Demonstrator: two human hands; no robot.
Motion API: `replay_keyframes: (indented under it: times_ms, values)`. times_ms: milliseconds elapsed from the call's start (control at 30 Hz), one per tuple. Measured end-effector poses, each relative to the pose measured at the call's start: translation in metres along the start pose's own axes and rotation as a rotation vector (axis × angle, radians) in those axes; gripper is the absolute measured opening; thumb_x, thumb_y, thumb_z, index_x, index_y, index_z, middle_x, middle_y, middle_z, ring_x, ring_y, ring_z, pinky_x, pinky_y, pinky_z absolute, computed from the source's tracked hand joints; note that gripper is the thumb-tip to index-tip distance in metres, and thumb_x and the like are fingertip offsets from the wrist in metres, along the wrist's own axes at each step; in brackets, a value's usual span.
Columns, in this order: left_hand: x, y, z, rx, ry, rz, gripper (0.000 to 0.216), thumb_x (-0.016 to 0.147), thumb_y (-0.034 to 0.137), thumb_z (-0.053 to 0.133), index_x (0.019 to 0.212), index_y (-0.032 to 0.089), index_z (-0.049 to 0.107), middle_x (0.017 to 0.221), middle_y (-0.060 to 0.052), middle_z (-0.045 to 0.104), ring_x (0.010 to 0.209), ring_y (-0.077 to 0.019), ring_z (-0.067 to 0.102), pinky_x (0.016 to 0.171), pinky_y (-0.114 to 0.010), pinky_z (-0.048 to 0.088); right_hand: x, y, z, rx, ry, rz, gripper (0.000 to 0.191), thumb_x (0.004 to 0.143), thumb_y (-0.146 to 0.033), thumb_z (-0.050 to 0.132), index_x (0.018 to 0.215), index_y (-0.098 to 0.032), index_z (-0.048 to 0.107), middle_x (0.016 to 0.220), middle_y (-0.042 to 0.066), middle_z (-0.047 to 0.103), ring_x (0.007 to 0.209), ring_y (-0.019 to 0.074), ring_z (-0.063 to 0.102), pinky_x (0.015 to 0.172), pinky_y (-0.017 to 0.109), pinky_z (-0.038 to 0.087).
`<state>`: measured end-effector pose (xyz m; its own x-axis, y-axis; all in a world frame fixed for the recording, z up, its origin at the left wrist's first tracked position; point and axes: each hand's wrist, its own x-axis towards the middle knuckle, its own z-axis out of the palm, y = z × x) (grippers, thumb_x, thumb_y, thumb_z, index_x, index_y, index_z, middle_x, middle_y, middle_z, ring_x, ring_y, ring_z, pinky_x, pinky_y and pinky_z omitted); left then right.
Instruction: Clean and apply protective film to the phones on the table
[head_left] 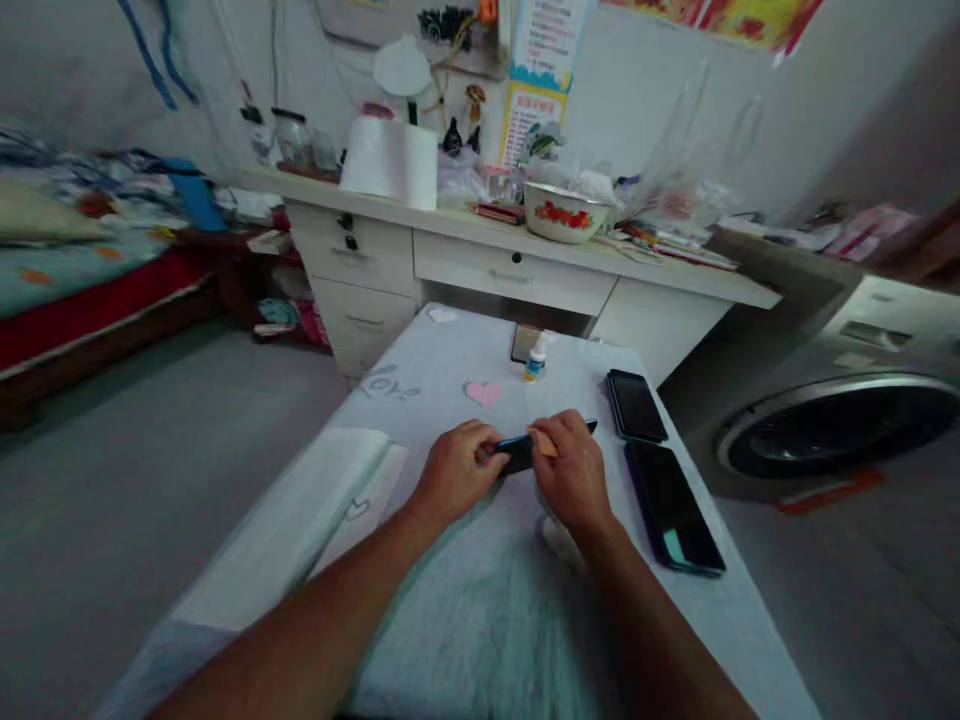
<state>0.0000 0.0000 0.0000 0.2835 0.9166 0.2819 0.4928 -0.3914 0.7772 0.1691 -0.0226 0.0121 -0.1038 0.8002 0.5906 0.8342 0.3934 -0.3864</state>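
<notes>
A dark smartphone (517, 458) is held tilted on its edge above the middle of the cloth-covered table. My left hand (459, 468) grips its left end between thumb and fingers. My right hand (571, 468) is closed over a small orange cloth (546, 442) pressed against the phone's upper edge. The phone's right tip shows beyond my right knuckles; much of its right half is hidden by that hand. Past my hands stands a small spray bottle (535, 362) with a white top and blue-and-yellow label, beside another phone (525, 343) lying flat.
Two dark tablet-like devices, a smaller one (636, 405) and a larger one (675, 508), lie along the table's right side. Folded white cloth (292, 520) covers the left side. Behind is a drawered desk (360, 255) bearing a floral bowl (564, 215); a washing machine (847, 350) stands right.
</notes>
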Motion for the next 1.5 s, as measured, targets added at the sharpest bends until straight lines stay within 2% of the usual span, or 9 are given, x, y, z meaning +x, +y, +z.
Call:
replay_keyframes:
  times_ms: [200, 500, 733, 1200, 1367, 1500]
  values:
    - [0.002, 0.002, 0.005, -0.006, 0.026, -0.003, 0.005, 0.072, 0.017, 0.067, 0.070, 0.016, 0.062, 0.067, 0.003, 0.057, 0.063, -0.0095, 0.049, 0.061, -0.022, 0.035, 0.000, -0.012, 0.004, 0.054, -0.057, -0.055, 0.016, 0.085, -0.013, 0.050, 0.092, -0.018, 0.063, 0.088, 0.006, 0.054, 0.082, 0.0179, 0.055, 0.076, 0.029, 0.045]
    - [0.003, 0.002, 0.007, -0.039, 0.053, 0.000, 0.005, 0.071, 0.012, 0.062, 0.067, 0.015, 0.061, 0.066, 0.003, 0.055, 0.062, -0.0091, 0.048, 0.061, -0.022, 0.035, -0.003, -0.016, 0.005, 0.076, -0.091, -0.106, 0.019, 0.084, -0.014, 0.052, 0.098, -0.017, 0.064, 0.089, 0.006, 0.054, 0.081, 0.0177, 0.053, 0.074, 0.029, 0.046]
    - [0.005, -0.001, 0.007, -0.030, 0.047, -0.006, 0.007, 0.069, 0.017, 0.067, 0.067, 0.016, 0.061, 0.064, 0.004, 0.054, 0.060, -0.0088, 0.046, 0.059, -0.021, 0.034, 0.004, -0.004, -0.006, 0.000, -0.084, -0.060, 0.017, 0.083, -0.013, 0.051, 0.092, -0.017, 0.065, 0.087, 0.005, 0.054, 0.080, 0.0173, 0.054, 0.074, 0.028, 0.045]
    - [0.005, -0.002, 0.003, -0.052, 0.031, -0.006, 0.006, 0.070, 0.018, 0.067, 0.069, 0.016, 0.061, 0.065, 0.004, 0.055, 0.059, -0.0080, 0.047, 0.058, -0.021, 0.036, 0.015, 0.046, -0.026, -0.200, 0.081, 0.075, 0.016, 0.079, -0.016, 0.052, 0.081, -0.016, 0.068, 0.081, 0.005, 0.056, 0.073, 0.0170, 0.055, 0.071, 0.030, 0.043]
    - [0.005, -0.003, 0.003, -0.038, 0.029, 0.006, 0.006, 0.070, 0.019, 0.067, 0.070, 0.016, 0.061, 0.066, 0.003, 0.056, 0.059, -0.0083, 0.048, 0.059, -0.021, 0.036, 0.015, 0.048, -0.028, -0.242, 0.103, 0.107, 0.016, 0.079, -0.017, 0.052, 0.079, -0.016, 0.068, 0.079, 0.005, 0.056, 0.072, 0.0176, 0.054, 0.071, 0.030, 0.042]
    - [0.005, -0.003, 0.003, -0.046, 0.030, 0.009, 0.005, 0.071, 0.019, 0.066, 0.070, 0.016, 0.062, 0.066, 0.003, 0.055, 0.059, -0.0085, 0.048, 0.059, -0.021, 0.036, 0.015, 0.037, -0.025, -0.210, 0.078, 0.082, 0.016, 0.080, -0.016, 0.052, 0.080, -0.017, 0.067, 0.080, 0.005, 0.056, 0.072, 0.0168, 0.054, 0.069, 0.029, 0.042]
